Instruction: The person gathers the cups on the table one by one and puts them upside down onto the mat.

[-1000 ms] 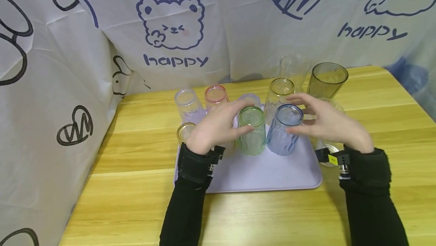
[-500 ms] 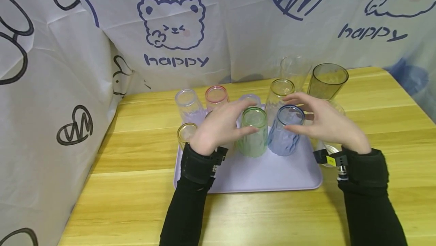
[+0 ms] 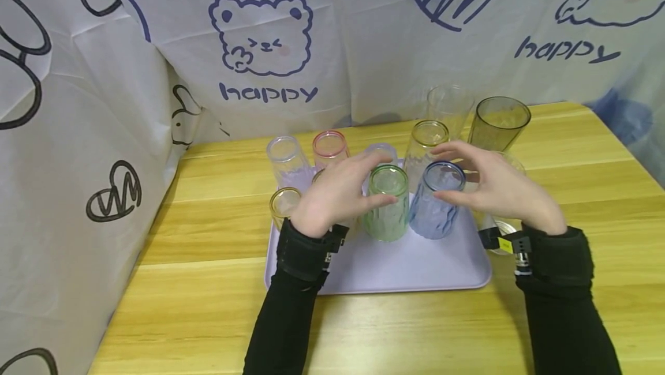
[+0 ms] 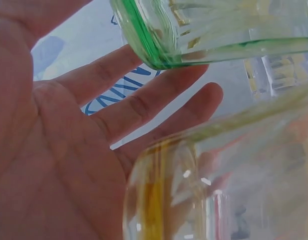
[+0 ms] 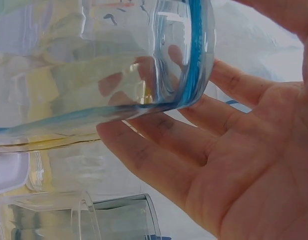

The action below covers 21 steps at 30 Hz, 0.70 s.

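An upside-down green glass stands on a lilac tray, and my left hand holds it between thumb and fingers from the left. Close beside it is an upside-down blue glass. My right hand has thumb and fingers around that one from the right. In the left wrist view, fingers reach behind the green glass, while a yellow-based glass sits close to the palm. The right wrist view has fingertips at the side of the blue glass; the thumb tip is out of sight.
At the tray's back and left are a clear glass, a pink glass, a pale purple glass and yellow-rimmed glasses. A smoky glass and clear glasses stand to the right on the wooden table.
The green glass and my left hand have shifted slightly to the right and nearer. The blue glass has moved a little the same way; my right hand has edged slightly left.
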Tool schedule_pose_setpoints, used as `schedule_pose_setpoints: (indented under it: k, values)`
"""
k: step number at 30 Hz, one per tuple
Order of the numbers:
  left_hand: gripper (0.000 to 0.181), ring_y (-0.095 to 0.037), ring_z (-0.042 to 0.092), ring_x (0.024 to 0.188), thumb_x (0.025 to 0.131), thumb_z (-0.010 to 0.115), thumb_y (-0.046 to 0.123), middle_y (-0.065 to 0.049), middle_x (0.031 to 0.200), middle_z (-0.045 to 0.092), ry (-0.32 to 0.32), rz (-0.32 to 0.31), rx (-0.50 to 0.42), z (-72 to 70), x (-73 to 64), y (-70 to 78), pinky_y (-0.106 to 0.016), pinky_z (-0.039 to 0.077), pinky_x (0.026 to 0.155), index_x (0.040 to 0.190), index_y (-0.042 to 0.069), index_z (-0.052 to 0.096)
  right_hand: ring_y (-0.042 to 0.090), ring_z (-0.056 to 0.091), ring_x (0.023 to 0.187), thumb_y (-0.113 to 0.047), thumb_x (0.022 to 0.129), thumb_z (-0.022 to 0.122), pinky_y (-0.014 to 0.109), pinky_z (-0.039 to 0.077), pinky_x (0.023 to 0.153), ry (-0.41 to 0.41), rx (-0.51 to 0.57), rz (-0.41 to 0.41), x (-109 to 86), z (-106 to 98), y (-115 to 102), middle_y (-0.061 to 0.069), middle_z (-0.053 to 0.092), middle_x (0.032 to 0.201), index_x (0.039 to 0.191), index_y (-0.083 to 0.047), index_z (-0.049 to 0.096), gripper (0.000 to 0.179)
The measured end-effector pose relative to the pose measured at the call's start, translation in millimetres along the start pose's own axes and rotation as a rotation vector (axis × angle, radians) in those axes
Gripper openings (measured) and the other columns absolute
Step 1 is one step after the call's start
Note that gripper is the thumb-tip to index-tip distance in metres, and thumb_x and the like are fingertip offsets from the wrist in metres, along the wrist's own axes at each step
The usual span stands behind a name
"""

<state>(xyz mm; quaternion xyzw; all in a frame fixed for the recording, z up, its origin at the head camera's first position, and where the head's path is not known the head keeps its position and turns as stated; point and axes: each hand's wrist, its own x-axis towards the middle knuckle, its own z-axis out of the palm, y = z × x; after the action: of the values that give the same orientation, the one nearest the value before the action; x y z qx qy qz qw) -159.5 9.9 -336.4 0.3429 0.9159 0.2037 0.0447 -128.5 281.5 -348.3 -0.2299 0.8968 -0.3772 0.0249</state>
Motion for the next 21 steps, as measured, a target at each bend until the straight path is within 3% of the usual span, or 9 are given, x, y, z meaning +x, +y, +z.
schedule_pose_setpoints:
  k: [11,21]
  values:
    - [0.063,-0.020,0.066,0.115,0.088,0.076,0.045,-0.001,0.137,0.063,-0.009,0.004,0.009,0.9,0.0,0.3,-0.039,0.054,0.101,0.141,0.020,0.053,0.043,0.059,0.128,-0.015,0.087,0.079,0.066,0.045,0.106,0.013,-0.012,-0.006,-1.3,-0.5,-0.4,0.017,0.061,0.139,0.142,-0.008,0.049,0.063]
    - [0.065,-0.018,0.062,0.125,0.090,0.074,0.046,-0.001,0.144,0.060,-0.017,0.014,0.015,-0.7,-0.8,2.4,-0.038,0.052,0.106,0.145,0.019,0.051,0.039,0.061,0.124,-0.010,0.086,0.079,0.056,0.048,0.105,0.103,0.015,0.047,-9.4,-9.1,-3.0,0.018,0.062,0.136,0.140,-0.007,0.052,0.061]
